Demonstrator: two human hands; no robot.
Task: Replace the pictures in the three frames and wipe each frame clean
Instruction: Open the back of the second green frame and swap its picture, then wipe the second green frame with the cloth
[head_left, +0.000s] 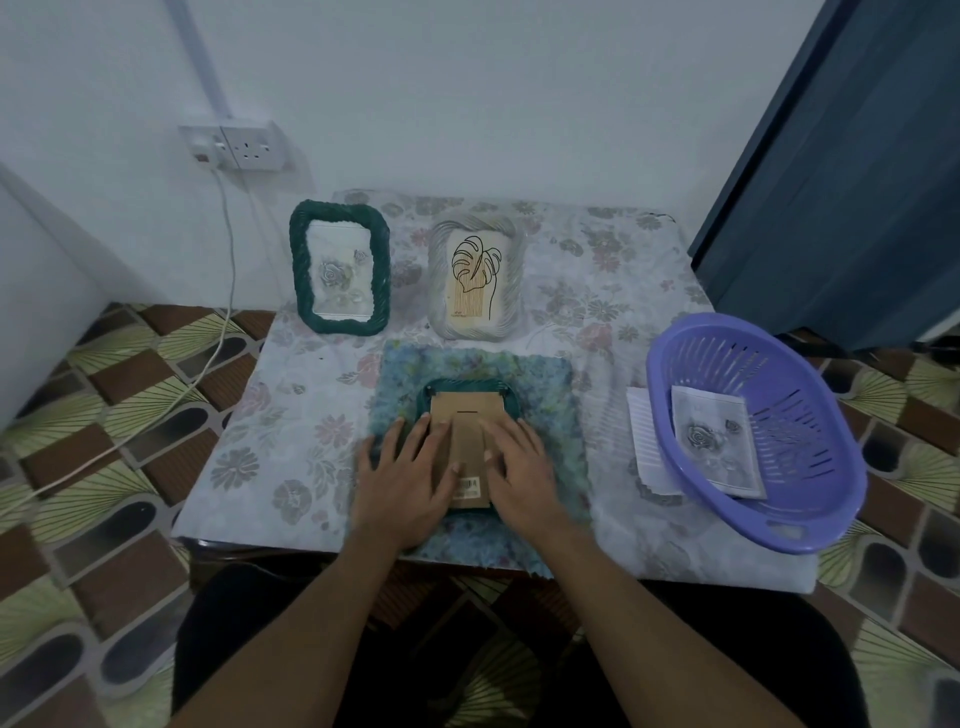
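Observation:
A dark green frame (511, 402) lies face down on a blue-green cloth (540, 374) near the table's front edge, its brown cardboard backing (467, 415) up. My left hand (410, 483) rests flat on the frame's left side and backing. My right hand (519, 467) presses on the backing's right side, fingers spread. A second green rope-edged frame (340, 267) with a rose picture stands at the back left. A pale frame (475, 275) with a leaf line drawing stands at the back middle.
A purple plastic basket (675, 374) on the right holds a rose picture (717, 441); white paper (647, 441) lies beside it. The table carries a floral cover (291, 415). A wall socket (244, 145) with a cable hangs at the left. A dark blue curtain (841, 171) stands at the right.

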